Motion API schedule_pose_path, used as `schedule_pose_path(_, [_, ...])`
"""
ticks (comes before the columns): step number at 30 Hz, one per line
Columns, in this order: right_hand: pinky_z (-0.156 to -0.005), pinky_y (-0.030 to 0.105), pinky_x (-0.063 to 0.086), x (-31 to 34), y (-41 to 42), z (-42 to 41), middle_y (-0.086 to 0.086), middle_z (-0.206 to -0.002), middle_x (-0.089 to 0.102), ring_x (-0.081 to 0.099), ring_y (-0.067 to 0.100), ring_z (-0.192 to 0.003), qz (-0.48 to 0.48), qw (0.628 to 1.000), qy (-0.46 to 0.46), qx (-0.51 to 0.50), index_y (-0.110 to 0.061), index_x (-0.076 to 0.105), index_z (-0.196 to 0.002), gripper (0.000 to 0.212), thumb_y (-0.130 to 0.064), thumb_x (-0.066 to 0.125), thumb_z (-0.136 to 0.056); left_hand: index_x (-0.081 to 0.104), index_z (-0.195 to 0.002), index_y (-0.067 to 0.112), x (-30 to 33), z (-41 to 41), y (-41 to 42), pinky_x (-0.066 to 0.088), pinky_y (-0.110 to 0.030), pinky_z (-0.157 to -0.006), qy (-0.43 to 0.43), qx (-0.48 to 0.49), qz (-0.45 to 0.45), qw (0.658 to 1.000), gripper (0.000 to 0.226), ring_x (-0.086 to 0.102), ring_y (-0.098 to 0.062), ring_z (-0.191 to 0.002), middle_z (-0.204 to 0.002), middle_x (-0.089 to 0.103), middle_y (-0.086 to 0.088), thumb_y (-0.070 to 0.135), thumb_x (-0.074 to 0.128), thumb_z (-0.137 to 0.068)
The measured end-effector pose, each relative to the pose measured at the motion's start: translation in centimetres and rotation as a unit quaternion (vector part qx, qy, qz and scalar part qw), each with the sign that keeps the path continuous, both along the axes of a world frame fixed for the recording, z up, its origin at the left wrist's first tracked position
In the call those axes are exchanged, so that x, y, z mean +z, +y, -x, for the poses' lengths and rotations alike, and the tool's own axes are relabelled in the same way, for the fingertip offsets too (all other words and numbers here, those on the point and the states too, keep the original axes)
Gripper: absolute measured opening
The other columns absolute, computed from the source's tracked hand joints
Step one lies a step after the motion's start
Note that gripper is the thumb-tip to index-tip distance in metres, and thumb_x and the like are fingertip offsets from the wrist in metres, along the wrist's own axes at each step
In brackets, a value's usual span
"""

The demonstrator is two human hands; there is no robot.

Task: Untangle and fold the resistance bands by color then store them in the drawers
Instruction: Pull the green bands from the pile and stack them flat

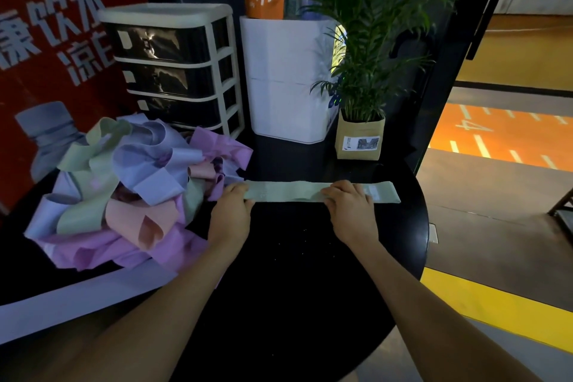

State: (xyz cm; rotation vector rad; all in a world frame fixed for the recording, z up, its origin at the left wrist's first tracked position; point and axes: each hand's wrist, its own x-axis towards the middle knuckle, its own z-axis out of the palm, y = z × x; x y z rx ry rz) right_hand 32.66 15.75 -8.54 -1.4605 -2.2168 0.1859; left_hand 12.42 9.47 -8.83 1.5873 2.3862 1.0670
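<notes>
The green resistance band [291, 192] lies flat and stretched out across the black round table [297, 257], pale and smooth, at the centre of what we see. Our left hand [231, 208] holds its left end, fingers curled over the edge; our right hand [348, 203] presses on it nearer the right end, fingers bent down onto the fabric. At nine o'clock from the band sits the tangled pile of bands [124, 189], lilac, pink, peach and green. At eleven o'clock stands the drawer unit [173, 68], drawers closed.
</notes>
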Motion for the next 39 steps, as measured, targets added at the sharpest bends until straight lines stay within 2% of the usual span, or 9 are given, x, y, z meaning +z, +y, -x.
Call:
schedule_pose_path(5, [-0.102,0.035,0.029,0.2,-0.2,0.0,-0.003,-0.126,0.051,0.041,0.019,-0.119,0.006,1.0,-0.008,0.001,-0.021,0.059,-0.123,0.03,-0.023,0.042,-0.098,0.053,-0.127,0.006,-0.1,0.1,0.1,0.039,-0.034,-0.096,0.007,-0.013,0.003,1.0,0.036,0.052,-0.027,-0.114,-0.131,0.051,-0.012,0.007,0.052,-0.091])
schedule_pose_path(9, [-0.102,0.036,0.029,0.4,-0.3,0.0,-0.001,-0.125,0.051,0.042,0.02,-0.118,0.007,1.0,-0.005,-0.003,-0.02,0.059,-0.122,0.03,-0.021,0.042,-0.097,0.053,-0.127,0.006,0.0,0.1,0.1,0.039,-0.029,-0.095,-0.008,-0.018,-0.009,1.0,0.037,0.053,-0.025,-0.112,-0.129,0.052,-0.011,0.005,0.053,-0.09])
schedule_pose_path(16, [-0.102,0.038,0.031,0.1,-0.1,-0.1,-0.001,-0.122,0.051,0.042,0.021,-0.116,0.005,1.0,0.002,-0.017,-0.021,0.06,-0.121,0.029,-0.021,0.043,-0.097,0.055,-0.126,0.008,-0.1,0.2,0.1,0.038,-0.032,-0.097,-0.003,-0.024,-0.003,1.0,0.036,0.053,-0.026,-0.115,-0.13,0.055,-0.01,0.007,0.052,-0.091])
schedule_pose_path(25, [-0.102,0.037,0.029,0.7,-0.3,0.4,0.0,-0.125,0.051,0.042,0.023,-0.118,0.022,1.0,0.013,-0.005,-0.021,0.059,-0.122,0.031,-0.016,0.046,-0.095,0.054,-0.125,0.005,1.5,-0.2,-0.9,0.034,-0.025,-0.1,-0.021,-0.075,0.004,0.997,0.035,0.049,-0.023,-0.12,-0.13,0.051,-0.01,0.005,0.054,-0.089])
schedule_pose_path(31, [-0.096,0.041,0.039,3.5,-1.9,5.6,0.008,-0.119,0.055,0.047,0.028,-0.11,0.032,0.994,0.061,0.083,-0.015,0.062,-0.118,0.028,-0.011,0.054,-0.091,0.059,-0.116,0.011,5.2,1.0,-2.8,0.043,-0.031,-0.093,0.032,-0.091,-0.005,0.995,0.028,0.055,-0.022,-0.109,-0.12,0.055,-0.006,0.011,0.053,-0.089])
schedule_pose_path(35, [-0.095,0.038,0.04,4.4,-3.3,10.1,0.011,-0.114,0.059,0.052,0.03,-0.106,0.041,0.984,0.078,0.155,-0.013,0.065,-0.112,0.027,-0.009,0.058,-0.086,0.061,-0.109,0.013,6.9,3.6,-5.3,0.045,-0.036,-0.087,0.127,-0.08,-0.016,0.989,0.024,0.055,-0.023,-0.105,-0.114,0.058,-0.003,0.012,0.052,-0.087])
schedule_pose_path(37, [-0.091,0.037,0.041,4.6,-4.2,12.2,0.014,-0.108,0.061,0.055,0.033,-0.101,0.044,0.979,0.085,0.18,-0.011,0.067,-0.108,0.026,-0.008,0.06,-0.083,0.063,-0.109,0.018,7.4,5.3,-6.8,0.042,-0.036,-0.09,0.173,-0.067,-0.02,0.982,0.027,0.054,-0.021,-0.108,-0.115,0.059,0.001,0.014,0.051,-0.085])
schedule_pose_path(39, [-0.085,0.037,0.045,4.7,-5.0,14.0,0.017,-0.102,0.062,0.058,0.034,-0.095,0.048,0.973,0.097,0.203,-0.011,0.069,-0.104,0.024,-0.008,0.06,-0.083,0.062,-0.111,0.019,7.9,6.8,-8.2,0.032,-0.031,-0.092,0.221,-0.044,-0.016,0.974,0.03,0.051,-0.022,-0.111,-0.118,0.058,0.002,0.017,0.052,-0.083])
